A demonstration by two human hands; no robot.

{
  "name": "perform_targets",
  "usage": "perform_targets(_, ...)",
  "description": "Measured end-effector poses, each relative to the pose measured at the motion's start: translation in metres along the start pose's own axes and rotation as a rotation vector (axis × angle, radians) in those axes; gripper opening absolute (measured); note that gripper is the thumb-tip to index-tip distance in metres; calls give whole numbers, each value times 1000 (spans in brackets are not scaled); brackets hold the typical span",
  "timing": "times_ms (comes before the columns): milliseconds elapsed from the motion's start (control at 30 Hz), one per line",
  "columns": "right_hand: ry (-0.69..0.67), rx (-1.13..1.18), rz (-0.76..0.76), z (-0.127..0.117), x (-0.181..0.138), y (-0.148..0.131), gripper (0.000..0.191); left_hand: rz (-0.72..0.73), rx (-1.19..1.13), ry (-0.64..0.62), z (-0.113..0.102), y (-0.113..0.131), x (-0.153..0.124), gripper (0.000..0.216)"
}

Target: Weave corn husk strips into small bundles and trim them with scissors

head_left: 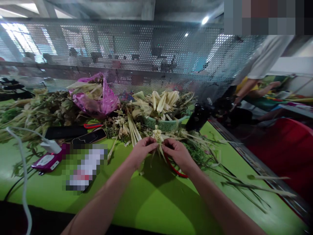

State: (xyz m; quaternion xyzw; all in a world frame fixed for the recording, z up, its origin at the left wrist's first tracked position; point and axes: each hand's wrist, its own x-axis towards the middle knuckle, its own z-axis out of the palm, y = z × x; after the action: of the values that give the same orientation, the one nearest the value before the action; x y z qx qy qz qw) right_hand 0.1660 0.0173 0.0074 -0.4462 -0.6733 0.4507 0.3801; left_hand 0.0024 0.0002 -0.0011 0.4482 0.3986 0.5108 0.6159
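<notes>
We see both hands low over the green worktop [151, 205], near the middle of the view. Left hand [143, 150]: thumb and fingers drawn narrow, pinching one side of a small pale husk piece [157, 134]. Right hand [177, 152]: likewise pinched, on its other side. The piece stands up between the fingertips, knobbly above, loose strips hanging below (how it is bound, we cannot tell).

Beneath the right hand we note a red loop [179, 172], partly hidden by the hand. Just beyond the piece, a green basket [164, 124] heaped with dried husks [162, 101]; to its right, a black bottle [198, 117]. Left of the basket, a pink plastic bag [97, 102] with more husks in its mouth. Green sprigs [198, 150] and thin stalks lie beside the right forearm.

On the left side we log a phone [90, 136], a red-handled tool [93, 126] and a purple power strip [50, 161] with a white plug in it. A perforated screen [146, 49] runs behind. Far right, another person's pale sleeve [269, 58].
</notes>
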Motion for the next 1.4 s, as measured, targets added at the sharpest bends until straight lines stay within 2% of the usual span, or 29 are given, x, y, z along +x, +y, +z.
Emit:
perform_targets(167, -8, -117, -47, -2, 1, -1, 21, 36, 158, 52, -1, -4, 3, 31)
perform_targets(533, 59, -2, 27, -2, -1, -3, 19, 165, 526, 71, -7, -6, 9, 17)
perform_targets(633, 47, 27, 45, -3, -1, -3, 21, 149, 462, 72, -7, -5, 8, 18)
perform_targets(767, 3, 34, 79, -6, 1, -3, 25, 95, 215, 79, -7, -1, 5, 23)
perform_targets(900, 20, -10, 26, -8, 2, -3, 25, 37, 1, 121, -7, 3, 3, 30)
perform_targets(967, 1, 9, 18, -5, 1, -5, 26, 14, -54, 110, -5, 3, 2, 32)
perform_targets(1033, -41, 76, 71, -1, -2, -8, 29, -4, -90, 73, -4, 3, 1, 33)
perform_targets(1233, -34, 197, 195, 8, -5, -9, 32, -9, -31, 16, -3, 3, 0, 29)
perform_targets(1300, -29, 205, 203, 6, -4, -6, 33, 22, 44, 4, -5, 2, 2, 22)
perform_targets(1400, -48, 209, 206, 3, -2, -4, 33, 105, 218, 55, -9, 1, 6, 10)
